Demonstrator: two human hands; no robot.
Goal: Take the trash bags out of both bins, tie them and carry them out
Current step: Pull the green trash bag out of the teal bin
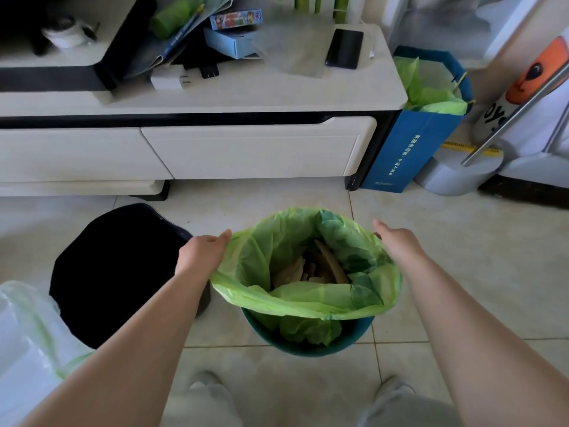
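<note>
A green trash bag lines a teal round bin on the tiled floor in front of me, and its folded-over rim is lifted off the bin's near edge. Brown paper scraps lie inside it. My left hand grips the bag's rim on the left side. My right hand holds the rim on the right side, fingers hidden behind the plastic. A black bin stands to the left, its inside too dark to read. A pale translucent bag with a green tinge sits at the lower left.
A low white TV cabinet runs along the back, with a phone, chargers and boxes on top. A blue paper bag stuffed with green plastic stands at its right end, beside a grey round base. My feet show at the bottom.
</note>
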